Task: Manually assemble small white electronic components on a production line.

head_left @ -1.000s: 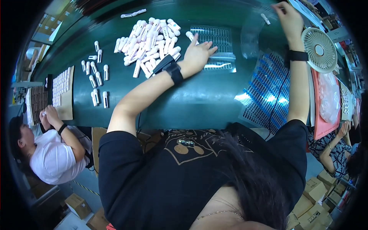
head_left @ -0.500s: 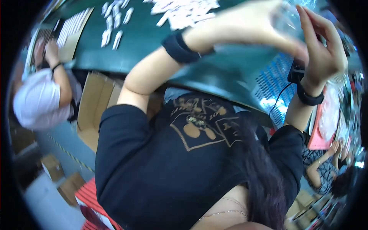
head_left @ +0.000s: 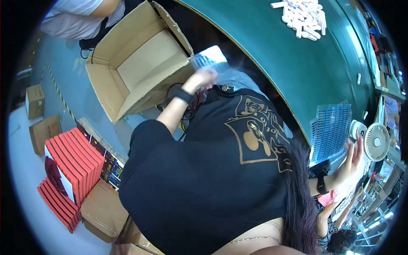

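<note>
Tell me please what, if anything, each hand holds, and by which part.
The left hand holds a blurred, pale bluish sheet by its lower end; the right hand, fingers spread, appears to hold nothing.

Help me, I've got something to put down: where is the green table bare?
The green table is bare between the pile of white pieces and the blue-striped sheet, from the near edge to a lone white piece by the far edge. It's crowded beyond the sheet, where the fan and right hand bunch up in view.
</note>
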`<action>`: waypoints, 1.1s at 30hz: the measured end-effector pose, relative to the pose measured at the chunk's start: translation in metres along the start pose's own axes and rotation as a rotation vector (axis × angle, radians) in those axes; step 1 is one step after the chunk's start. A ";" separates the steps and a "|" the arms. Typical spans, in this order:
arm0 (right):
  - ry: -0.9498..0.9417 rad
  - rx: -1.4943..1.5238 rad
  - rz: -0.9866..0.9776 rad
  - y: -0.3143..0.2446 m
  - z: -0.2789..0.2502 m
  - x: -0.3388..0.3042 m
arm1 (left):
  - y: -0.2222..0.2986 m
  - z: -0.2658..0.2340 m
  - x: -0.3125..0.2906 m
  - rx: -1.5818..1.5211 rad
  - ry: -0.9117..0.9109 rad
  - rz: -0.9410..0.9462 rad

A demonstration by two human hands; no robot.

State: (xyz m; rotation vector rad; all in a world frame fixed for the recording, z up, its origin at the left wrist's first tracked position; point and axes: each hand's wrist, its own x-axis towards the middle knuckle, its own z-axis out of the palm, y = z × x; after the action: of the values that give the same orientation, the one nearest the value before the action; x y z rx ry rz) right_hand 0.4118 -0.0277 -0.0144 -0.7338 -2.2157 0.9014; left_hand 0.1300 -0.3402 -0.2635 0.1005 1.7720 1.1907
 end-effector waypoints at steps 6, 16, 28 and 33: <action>0.066 -0.081 0.132 0.016 -0.011 -0.041 | -0.022 0.015 0.194 1.155 0.226 0.335; 0.198 -0.066 0.559 0.052 -0.058 -0.094 | 0.043 0.095 0.298 0.832 0.518 0.788; 0.505 -0.305 0.660 0.111 -0.026 -0.092 | 0.052 0.291 0.177 0.945 -0.397 1.046; 0.520 -0.676 0.711 0.141 -0.019 -0.098 | 0.031 0.260 0.163 1.038 -0.538 1.008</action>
State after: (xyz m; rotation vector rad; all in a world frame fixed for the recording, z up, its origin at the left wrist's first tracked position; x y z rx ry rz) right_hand 0.5249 -0.0008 -0.1424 -1.9017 -1.7592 0.1573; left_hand 0.2228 -0.0635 -0.3631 1.8900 1.6465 0.5848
